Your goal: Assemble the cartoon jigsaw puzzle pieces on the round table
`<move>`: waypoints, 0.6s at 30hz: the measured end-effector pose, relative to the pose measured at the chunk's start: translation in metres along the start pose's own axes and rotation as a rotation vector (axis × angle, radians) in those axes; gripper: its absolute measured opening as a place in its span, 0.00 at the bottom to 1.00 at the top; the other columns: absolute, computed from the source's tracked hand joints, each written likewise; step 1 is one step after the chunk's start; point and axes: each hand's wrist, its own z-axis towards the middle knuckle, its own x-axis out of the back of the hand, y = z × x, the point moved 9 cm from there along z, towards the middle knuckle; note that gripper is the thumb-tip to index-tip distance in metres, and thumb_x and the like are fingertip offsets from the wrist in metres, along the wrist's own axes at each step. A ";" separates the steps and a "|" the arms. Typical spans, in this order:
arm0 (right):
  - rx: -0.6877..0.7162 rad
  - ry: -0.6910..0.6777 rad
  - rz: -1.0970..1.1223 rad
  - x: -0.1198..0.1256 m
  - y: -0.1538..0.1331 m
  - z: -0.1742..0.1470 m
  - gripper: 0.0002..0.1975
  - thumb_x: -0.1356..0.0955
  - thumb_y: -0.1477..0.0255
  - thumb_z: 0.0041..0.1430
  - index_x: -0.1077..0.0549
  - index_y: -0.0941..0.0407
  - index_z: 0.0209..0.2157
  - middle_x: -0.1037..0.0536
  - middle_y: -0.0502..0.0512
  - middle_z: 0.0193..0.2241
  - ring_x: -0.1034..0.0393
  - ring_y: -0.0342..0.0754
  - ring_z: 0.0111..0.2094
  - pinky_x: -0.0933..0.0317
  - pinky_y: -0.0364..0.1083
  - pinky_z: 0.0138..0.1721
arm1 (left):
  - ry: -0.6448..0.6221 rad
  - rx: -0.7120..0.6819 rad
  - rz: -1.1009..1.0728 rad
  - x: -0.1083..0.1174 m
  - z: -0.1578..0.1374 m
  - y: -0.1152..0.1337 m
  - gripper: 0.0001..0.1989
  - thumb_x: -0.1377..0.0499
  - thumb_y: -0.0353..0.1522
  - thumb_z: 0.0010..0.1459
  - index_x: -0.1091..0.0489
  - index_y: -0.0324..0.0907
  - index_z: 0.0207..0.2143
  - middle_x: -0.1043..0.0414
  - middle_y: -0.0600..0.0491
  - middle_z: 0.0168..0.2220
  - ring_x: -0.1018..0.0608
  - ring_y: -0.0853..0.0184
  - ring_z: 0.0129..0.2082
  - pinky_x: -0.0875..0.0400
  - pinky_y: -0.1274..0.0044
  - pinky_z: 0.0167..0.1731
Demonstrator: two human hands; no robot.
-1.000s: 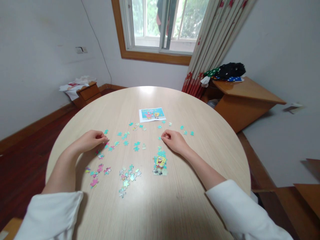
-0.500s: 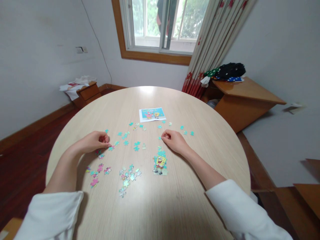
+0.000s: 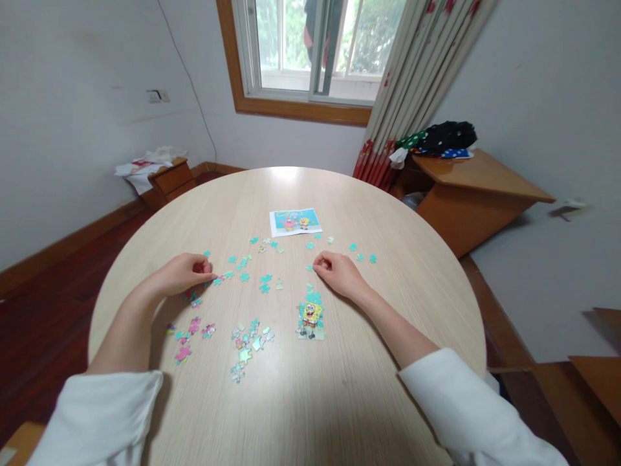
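One section (image 3: pixel 311 314) joined; many pieces (image 3: pixel 265 279) loose. Left hand (image 3: pixel 183 273) curled, right hand (image 3: pixel 336 272) pinched, both at pieces; grips unclear.

Your sleeves (image 3: pixel 99 414) are plain white. Your table (image 3: pixel 334 401) is pale beige with fine grain streaks, its loose puzzle pieces (image 3: pixel 266 279) turquoise, pink and pale green. Your joined pieces (image 3: pixel 311 313) show yellow on turquoise; the picture (image 3: pixel 295 222) is turquoise, pink and yellow, edged white. The curtain (image 3: pixel 412 71) is cream with red patches.
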 end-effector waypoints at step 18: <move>-0.006 0.000 0.006 0.001 -0.001 -0.001 0.04 0.35 0.75 0.54 0.27 0.56 0.28 0.29 0.47 0.20 0.37 0.42 0.24 0.50 0.41 0.27 | 0.047 0.031 0.052 0.001 0.004 -0.005 0.15 0.44 0.45 0.44 0.39 0.43 0.18 0.39 0.56 0.16 0.35 0.69 0.18 0.43 0.77 0.19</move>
